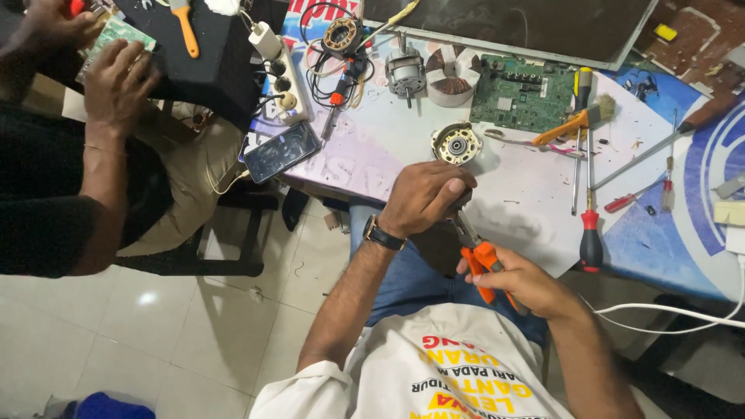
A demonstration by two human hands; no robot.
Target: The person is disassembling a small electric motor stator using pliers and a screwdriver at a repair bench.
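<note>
My left hand is closed over a small dark part at the table's near edge, thumb pressed on top; the part is mostly hidden under my fingers. My right hand grips orange-handled pliers, whose jaws reach up under my left hand to that part. A round fan motor with a metal hub lies on the table just beyond my left hand. I wear a black wristwatch on my left wrist.
A green circuit board, a brush, several screwdrivers, another motor, a phone and a power strip lie on the table. A seated person's hands work on a board at upper left.
</note>
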